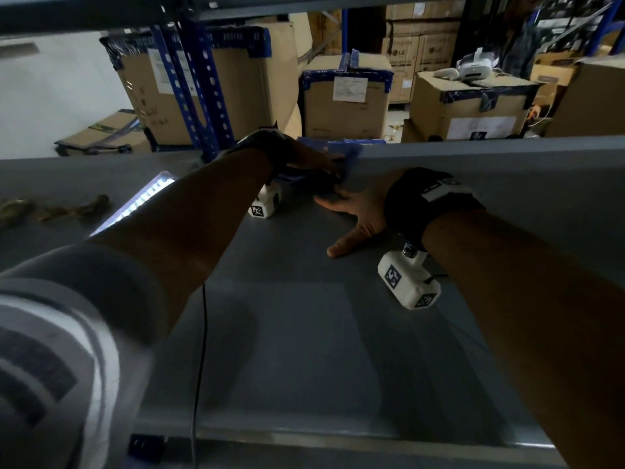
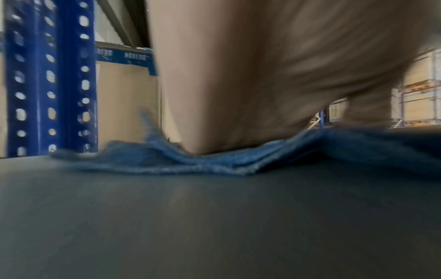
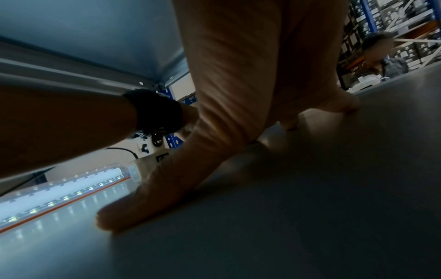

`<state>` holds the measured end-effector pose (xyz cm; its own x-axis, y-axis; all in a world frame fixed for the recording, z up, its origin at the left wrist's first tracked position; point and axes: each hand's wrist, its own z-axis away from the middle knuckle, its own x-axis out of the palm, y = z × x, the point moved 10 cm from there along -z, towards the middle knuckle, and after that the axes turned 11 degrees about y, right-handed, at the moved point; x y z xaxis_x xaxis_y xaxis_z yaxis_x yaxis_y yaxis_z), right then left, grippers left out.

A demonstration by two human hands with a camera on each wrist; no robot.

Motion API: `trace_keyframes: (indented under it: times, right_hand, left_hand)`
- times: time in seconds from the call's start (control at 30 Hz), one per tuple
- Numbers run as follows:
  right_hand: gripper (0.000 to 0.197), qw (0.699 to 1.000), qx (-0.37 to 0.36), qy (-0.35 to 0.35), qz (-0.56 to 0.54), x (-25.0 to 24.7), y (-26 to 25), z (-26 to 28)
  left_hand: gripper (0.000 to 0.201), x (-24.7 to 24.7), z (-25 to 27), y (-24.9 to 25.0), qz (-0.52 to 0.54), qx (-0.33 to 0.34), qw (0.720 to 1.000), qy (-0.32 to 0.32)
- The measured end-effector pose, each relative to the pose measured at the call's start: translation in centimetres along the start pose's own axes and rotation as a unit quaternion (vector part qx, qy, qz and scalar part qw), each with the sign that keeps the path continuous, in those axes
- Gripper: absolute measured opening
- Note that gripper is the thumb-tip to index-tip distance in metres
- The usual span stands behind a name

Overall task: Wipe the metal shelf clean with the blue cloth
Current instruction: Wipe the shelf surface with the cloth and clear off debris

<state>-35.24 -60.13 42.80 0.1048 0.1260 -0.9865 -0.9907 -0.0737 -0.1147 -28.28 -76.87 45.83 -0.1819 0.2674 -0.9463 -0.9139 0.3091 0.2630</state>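
The blue cloth (image 1: pixel 341 154) lies folded near the far edge of the grey metal shelf (image 1: pixel 304 316). My left hand (image 1: pixel 314 160) presses down flat on the cloth; in the left wrist view the palm (image 2: pixel 238 94) bears on the blue cloth (image 2: pixel 190 160), whose left edge lifts a little. My right hand (image 1: pixel 358 214) rests flat on the bare shelf just in front of and right of the cloth, fingers spread, thumb pointing towards me. In the right wrist view the right hand (image 3: pixel 214 132) has its thumb and fingertips on the shelf (image 3: pixel 310 207).
A lit LED light bar (image 1: pixel 135 204) lies on the shelf at the left, with brown scraps (image 1: pixel 61 208) further left. A blue perforated upright (image 1: pixel 199 89) stands at the back left. Cardboard boxes (image 1: pixel 345 96) fill the space behind. Another shelf hangs overhead.
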Motion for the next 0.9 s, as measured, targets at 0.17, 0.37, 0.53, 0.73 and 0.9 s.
trace_keyframes:
  times: [0.17, 0.37, 0.53, 0.73, 0.9]
  right_hand:
    - [0.114, 1.000, 0.006, -0.014, -0.007, 0.4, 0.1, -0.4]
    - [0.116, 1.000, 0.007, -0.009, -0.006, 0.4, 0.2, -0.5]
    - [0.116, 1.000, 0.009, -0.009, -0.012, 0.4, 0.2, -0.4]
    - [0.117, 0.999, 0.010, -0.030, 0.014, 0.3, 0.2, -0.4]
    - [0.115, 0.999, 0.012, -0.038, 0.027, 0.3, 0.1, -0.1]
  left_hand:
    - [0.043, -1.6, -1.4, -0.5, -0.012, 0.021, 0.997, 0.069]
    - [0.088, 0.3, -1.2, 0.0, 0.047, 0.016, 0.999, 0.010]
    - [0.033, -1.2, -2.9, -0.2, 0.014, 0.045, 0.997, 0.065]
    - [0.044, -1.4, -1.0, -0.9, 0.049, 0.030, 0.994, 0.090]
    - [0.078, -1.3, -8.7, -5.7, 0.038, -0.015, 0.997, 0.068]
